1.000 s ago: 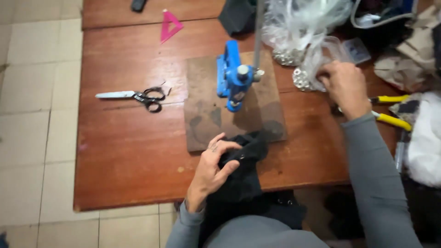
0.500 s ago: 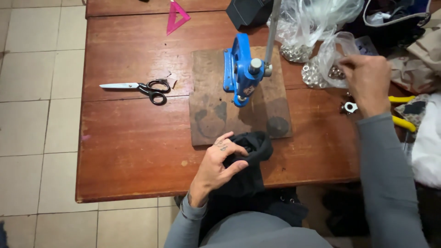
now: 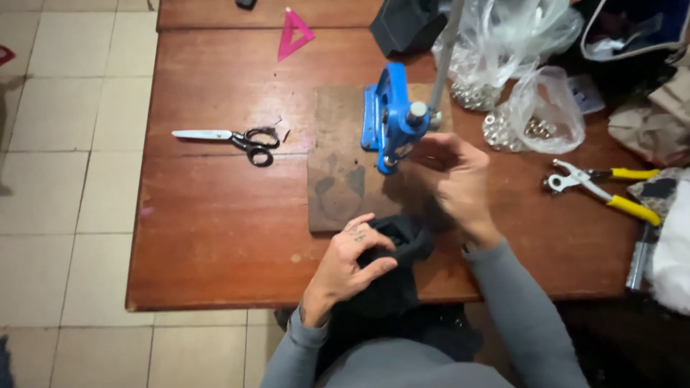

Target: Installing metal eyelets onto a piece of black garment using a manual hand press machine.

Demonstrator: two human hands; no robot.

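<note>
A: Left grip [image 3: 350, 260] clamped on the black fabric [image 3: 402, 248] at the desk [image 3: 215, 237] edge, thumb over a fold. Right grip [image 3: 453, 176] curled just beside the die of the blue press [image 3: 392, 122]; cannot tell whether anything small sits between those fingers.

B: Fabric partly on the wooden board [image 3: 338, 179], partly hanging toward the lap. Likely trouble?

A: Probably 2 risks. Fingers so near the die, pinched if the lever [image 3: 445, 50] drops. Fabric slack, slipping off line and taking the fitting crooked.

B: Scissors [image 3: 237, 138] and pliers [image 3: 604, 188] well apart, no snag there.
</note>
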